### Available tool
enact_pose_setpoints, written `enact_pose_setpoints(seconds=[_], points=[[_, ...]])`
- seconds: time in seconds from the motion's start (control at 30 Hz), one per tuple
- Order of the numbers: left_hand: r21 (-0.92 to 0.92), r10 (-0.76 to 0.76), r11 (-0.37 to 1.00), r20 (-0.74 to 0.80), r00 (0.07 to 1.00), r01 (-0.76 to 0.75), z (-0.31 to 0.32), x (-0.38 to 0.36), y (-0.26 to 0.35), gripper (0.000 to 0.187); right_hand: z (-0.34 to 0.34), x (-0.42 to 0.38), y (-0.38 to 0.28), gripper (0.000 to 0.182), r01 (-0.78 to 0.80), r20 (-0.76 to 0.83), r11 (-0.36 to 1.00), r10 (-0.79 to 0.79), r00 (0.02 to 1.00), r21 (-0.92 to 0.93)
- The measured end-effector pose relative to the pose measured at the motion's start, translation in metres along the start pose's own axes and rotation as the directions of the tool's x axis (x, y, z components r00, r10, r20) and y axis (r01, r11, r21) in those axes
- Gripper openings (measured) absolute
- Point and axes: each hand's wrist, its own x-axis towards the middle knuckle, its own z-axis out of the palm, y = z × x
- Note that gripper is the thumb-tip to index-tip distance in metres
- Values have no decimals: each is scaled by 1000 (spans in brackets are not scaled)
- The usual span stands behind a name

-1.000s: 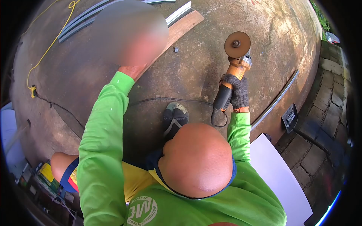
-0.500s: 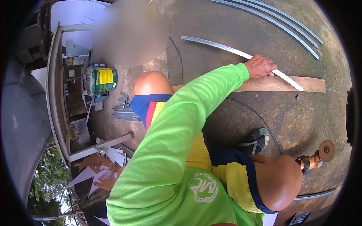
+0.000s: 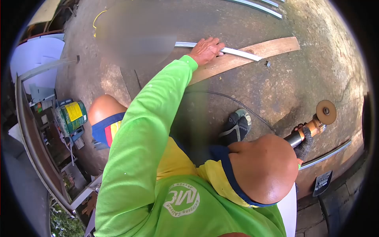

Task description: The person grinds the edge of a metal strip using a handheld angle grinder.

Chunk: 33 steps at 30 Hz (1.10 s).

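Note:
My left hand (image 3: 206, 50), bare at the end of a green sleeve, is closed over a thin silver metal channel (image 3: 242, 54). The channel lies across a flat wooden plank (image 3: 272, 48) on the ground, its near end just past the plank's edge. Off to the right, beyond my knee, my right hand (image 3: 304, 144) wears a dark knitted glove and grips the orange-and-black body of an angle grinder (image 3: 315, 125). The grinder's brown cutting disc (image 3: 326, 112) faces up, apart from the channel. The channel's far end disappears in a blurred patch.
A black cable (image 3: 237, 100) runs past my shoe (image 3: 237, 125). More metal channels (image 3: 260, 8) lie at the top, and another channel (image 3: 325, 155) lies at right. A green bucket (image 3: 73, 117) and a metal frame (image 3: 29, 134) stand at left. A small dark scrap (image 3: 268, 63) lies near the plank.
The view has shifted, so the plank and channel appear further left and higher. More of the grinder and my gloved right hand shows beside my knee. My left hand still holds the channel.

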Motion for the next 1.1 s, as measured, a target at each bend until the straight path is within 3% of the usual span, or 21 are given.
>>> enact_pose_setpoints(seconds=[0.1, 0.17, 0.27, 0.4, 0.9, 1.0, 1.1], points=[[-96, 93, 991, 32, 995, -90, -14, -1, 2, 24, -6, 1, -1, 29, 45, 24, 997, -44, 999, -59], [-56, 170, 983, -64, 983, -174, -21, -2, 12, 23, 1, -5, -2, 33, 68, 23, 997, -67, 998, -45], [22, 233, 972, -62, 970, -232, -37, 0, 23, 22, 2, -8, -5, 33, 70, -11, 996, -70, 997, -50], [120, 237, 962, 84, 968, -246, -57, -2, 33, 21, -10, -5, -5, 35, 45, 10, 998, -44, 999, -32], [220, 150, 955, 212, 966, -197, -98, 33, 94, 18, -16, -25, -13, 36, 99, -81, 993, -104, 991, -65], [194, -34, 980, 404, 914, -49, -120, 50, 112, 24, -30, -26, -13, 38, 80, -84, 994, -85, 993, -69], [153, -97, 988, 509, 855, 21, -114, 75, 106, 34, -48, -24, -10, 40, 57, -76, 997, -61, 995, -60]])
